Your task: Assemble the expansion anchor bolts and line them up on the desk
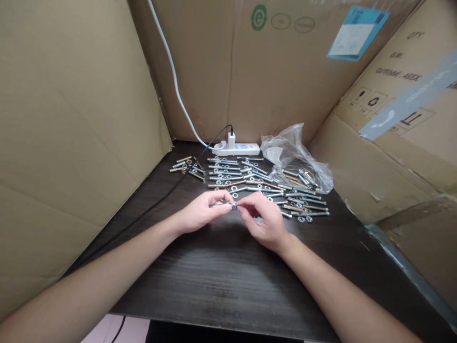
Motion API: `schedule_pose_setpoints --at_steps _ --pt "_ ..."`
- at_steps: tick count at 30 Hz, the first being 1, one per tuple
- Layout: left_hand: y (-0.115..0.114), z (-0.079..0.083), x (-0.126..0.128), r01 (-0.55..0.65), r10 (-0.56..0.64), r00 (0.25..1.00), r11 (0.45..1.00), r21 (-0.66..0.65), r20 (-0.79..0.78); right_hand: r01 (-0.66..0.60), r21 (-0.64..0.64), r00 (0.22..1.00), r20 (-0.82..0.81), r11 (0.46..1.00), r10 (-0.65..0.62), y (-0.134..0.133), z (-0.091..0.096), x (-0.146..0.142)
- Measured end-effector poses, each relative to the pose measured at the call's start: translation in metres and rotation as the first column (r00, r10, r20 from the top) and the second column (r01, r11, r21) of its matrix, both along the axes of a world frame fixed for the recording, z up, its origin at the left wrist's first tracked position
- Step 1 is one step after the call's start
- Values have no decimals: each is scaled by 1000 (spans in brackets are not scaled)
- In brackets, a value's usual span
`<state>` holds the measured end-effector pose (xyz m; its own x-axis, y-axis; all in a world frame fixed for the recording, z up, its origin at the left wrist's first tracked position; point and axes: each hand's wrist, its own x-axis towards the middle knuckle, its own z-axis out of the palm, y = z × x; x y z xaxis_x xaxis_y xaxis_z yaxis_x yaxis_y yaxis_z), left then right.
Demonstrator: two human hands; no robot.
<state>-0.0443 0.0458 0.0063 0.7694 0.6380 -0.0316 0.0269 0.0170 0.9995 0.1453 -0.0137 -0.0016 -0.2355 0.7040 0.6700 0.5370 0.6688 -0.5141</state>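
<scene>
My left hand is closed around a slim metal bolt, mostly hidden by the fingers. A grey hex nut shows at the bolt's right end, just past my left thumb. Thumb and forefinger of my right hand pinch together at the nut's outer side; whatever else lies between these fingertips is hidden. Both hands are held over the near side of the spread-out hardware. Behind them lie rows of bolts with sleeves, silver and brass-coloured, with washers and nuts among them.
A smaller cluster of bolts lies at the left. Behind the rows sits a white power strip with a white cable. A clear plastic bag holds more bolts. Cardboard walls enclose the dark table; a black cable crosses its left side.
</scene>
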Motion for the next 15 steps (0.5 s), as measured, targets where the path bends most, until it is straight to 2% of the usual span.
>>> schedule_pose_setpoints --at_steps 15 --pt "-1 1 -1 2 2 998 998 59 -59 -7 -74 998 63 997 11 2 0 0"
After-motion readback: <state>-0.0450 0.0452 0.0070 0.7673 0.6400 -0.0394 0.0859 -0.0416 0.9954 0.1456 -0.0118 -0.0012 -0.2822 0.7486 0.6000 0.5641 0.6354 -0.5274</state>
